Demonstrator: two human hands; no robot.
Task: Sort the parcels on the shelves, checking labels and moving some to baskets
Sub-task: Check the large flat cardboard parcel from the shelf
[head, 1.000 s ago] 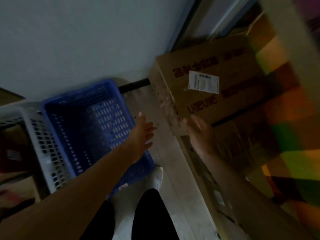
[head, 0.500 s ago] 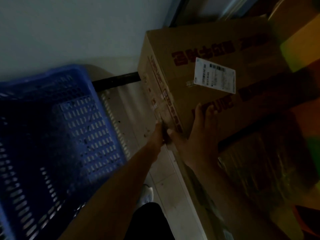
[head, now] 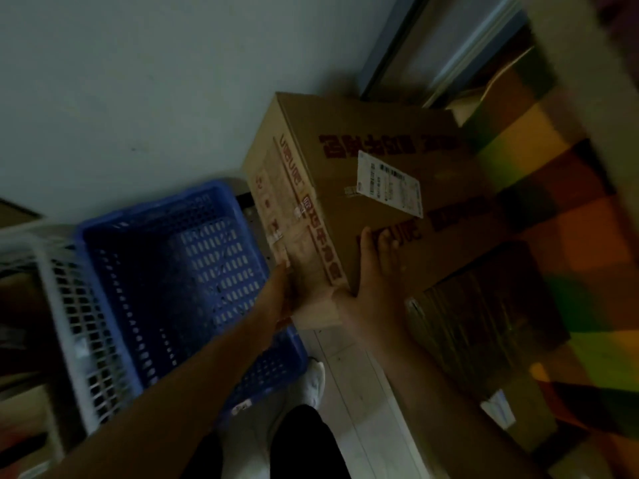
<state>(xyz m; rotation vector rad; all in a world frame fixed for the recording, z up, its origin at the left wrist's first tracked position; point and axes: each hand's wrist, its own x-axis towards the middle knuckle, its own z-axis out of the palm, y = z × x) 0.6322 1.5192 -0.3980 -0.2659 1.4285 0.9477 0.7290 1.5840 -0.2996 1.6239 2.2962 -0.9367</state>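
A large brown cardboard box (head: 349, 216) with red print and a white shipping label (head: 389, 183) is tilted out from the right-hand stack. My left hand (head: 281, 288) presses flat against its left end face. My right hand (head: 375, 271) lies on its broad labelled face, fingers spread, thumb around the near corner. Both hands hold the box between them. To the left, a blue perforated basket (head: 166, 278) stands on the floor with nothing visible inside it.
A white perforated basket (head: 58, 305) sits left of the blue one. Another dark cardboard box (head: 484, 326) lies below the held box on the right, beside colourful patchwork material (head: 570, 236). A pale wall stands behind; my legs and white shoe (head: 313, 378) are below.
Both hands went from open in the air to gripping the box. The box has swung out to the left, over the blue basket's edge; the view has pulled back.
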